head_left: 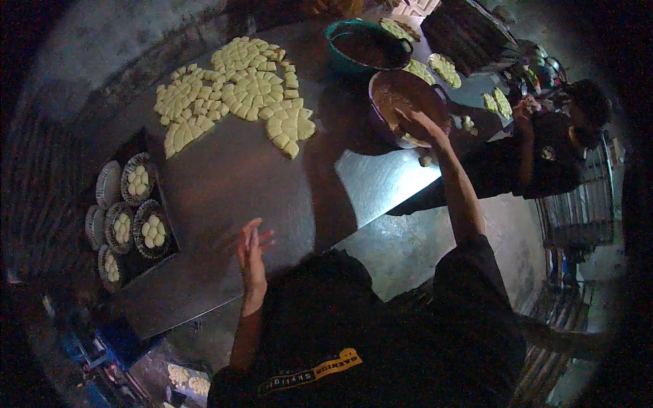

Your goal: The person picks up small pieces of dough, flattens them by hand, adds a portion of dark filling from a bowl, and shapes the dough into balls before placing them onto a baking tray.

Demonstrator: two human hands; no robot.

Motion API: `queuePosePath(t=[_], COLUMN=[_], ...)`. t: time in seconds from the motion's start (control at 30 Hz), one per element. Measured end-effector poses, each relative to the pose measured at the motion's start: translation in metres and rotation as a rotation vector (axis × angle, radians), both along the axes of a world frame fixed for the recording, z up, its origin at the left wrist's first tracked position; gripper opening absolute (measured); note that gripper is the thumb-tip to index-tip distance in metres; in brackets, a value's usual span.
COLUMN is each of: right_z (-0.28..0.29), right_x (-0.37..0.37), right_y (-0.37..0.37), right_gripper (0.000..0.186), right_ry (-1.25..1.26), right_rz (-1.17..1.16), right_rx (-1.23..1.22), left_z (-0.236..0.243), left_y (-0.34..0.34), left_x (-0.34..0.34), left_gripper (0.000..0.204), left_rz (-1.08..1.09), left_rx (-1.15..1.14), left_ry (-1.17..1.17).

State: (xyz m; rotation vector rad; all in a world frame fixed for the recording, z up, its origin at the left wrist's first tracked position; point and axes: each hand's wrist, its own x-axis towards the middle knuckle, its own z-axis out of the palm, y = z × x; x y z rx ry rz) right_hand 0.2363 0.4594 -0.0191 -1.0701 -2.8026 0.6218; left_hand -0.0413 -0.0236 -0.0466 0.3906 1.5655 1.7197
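My right hand (423, 128) reaches into a basin (445, 109) of brown filling (398, 95). Its fingers look stretched out and apart against the filling, though their tips are hard to make out in the dim light. My left hand (252, 253) hovers over the near side of the metal table (252, 183), fingers spread, with nothing in it. Beyond it, flattened pale dough (252, 92) lies cut into many small pieces, some rounds still clustered together. To the left, a dark tray (165, 211) bears several fluted round tins (136, 178), most with dough balls grouped inside.
A second, teal-rimmed basin (333, 34) with dark contents stands behind the first. More cut dough (445, 70) lies at the far right, where a co-worker (551, 146) in dark clothes is at the table. Stacked trays (578, 204) rise at the right. Dough pieces (187, 379) lie at lower left.
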Motion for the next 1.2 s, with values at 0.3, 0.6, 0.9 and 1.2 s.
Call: queuePosePath(t=[0.3,0.6,0.9,1.2], right_z=[0.051,0.009,0.007,0.074], right_x=[-0.066,-0.107,-0.132,-0.135], right_y=[-0.132,-0.242,-0.266,-0.282], right_gripper=[0.042,0.038,0.063,0.038], right_ry=[0.407,0.455,0.166,0.560], right_rz=[0.096,0.063,0.616,0.823], right_rx=[-0.648,-1.275,-0.076,-0.395], left_z=[0.033,-0.004,0.035,0.005], left_y=[0.069,0.069,0.072,0.023], left_x=[0.059,0.081,0.089,0.029], left_gripper=[0.030,0.028,0.032,0.024], left_rz=[-0.241,0.132,0.215,-0.003], left_rx=[0.150,0.144,-0.005,0.326], left_ry=[-0.134,-0.345,-0.021,-0.702])
